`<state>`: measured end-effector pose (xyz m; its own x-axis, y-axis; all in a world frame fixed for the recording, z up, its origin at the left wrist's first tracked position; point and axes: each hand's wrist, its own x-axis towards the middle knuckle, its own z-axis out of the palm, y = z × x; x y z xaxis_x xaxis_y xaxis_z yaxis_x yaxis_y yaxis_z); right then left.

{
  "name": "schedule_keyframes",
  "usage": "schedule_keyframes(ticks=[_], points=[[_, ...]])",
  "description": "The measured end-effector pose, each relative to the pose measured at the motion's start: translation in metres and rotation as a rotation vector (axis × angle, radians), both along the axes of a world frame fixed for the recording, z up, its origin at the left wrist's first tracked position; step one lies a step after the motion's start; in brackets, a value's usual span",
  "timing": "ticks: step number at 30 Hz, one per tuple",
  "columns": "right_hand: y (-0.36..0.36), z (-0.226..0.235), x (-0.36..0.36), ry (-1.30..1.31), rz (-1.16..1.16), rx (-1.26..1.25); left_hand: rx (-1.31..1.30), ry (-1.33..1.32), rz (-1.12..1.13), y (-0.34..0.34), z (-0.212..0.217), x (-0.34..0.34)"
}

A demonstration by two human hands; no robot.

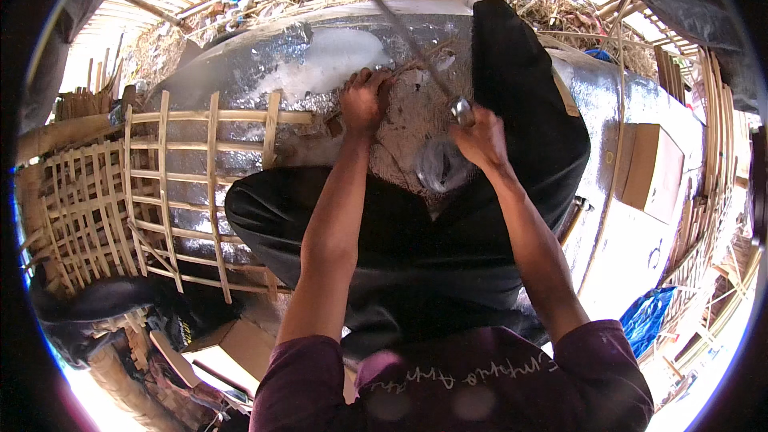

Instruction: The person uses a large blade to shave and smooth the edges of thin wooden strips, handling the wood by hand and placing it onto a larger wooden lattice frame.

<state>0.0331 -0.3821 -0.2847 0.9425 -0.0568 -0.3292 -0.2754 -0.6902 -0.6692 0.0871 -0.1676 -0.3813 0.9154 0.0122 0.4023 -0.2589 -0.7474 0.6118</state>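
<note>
Near two o'clock, the right hand (480,140) is gripping one long, thin, dark tool with a rounded silver metal end (410,38), slanting toward eleven. Near twelve, the left hand (366,102) is curling over one worn, shiny silver sheet (240,64), its grip impossible to tell. One pale bamboo-strip lattice (214,162) is lying toward nine.

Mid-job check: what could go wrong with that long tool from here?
The long dark tool in the right hand might slip and strike the left hand, which is close by on its left. It also extends near the outstretched black trouser leg, so a sideways swing could catch the leg.
</note>
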Motion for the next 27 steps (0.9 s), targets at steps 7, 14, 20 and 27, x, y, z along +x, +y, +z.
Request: schedule_keyframes(ticks=[7, 14, 20, 27], points=[[0.021, 0.067, 0.032, -0.510, -0.086, 0.208, 0.072, -0.018, 0.014, 0.003, -0.002, 0.002], [0.004, -0.031, -0.010, 0.072, 0.047, -0.225, 0.087, -0.091, 0.024, 0.006, -0.006, 0.005], [-0.007, -0.040, -0.011, 0.117, 0.064, -0.350, -0.248, 0.324, 0.126, -0.008, 0.018, -0.001], [0.003, -0.052, -0.012, 0.003, 0.023, -0.218, -0.710, -0.095, 0.149, 0.029, 0.011, 0.012]])
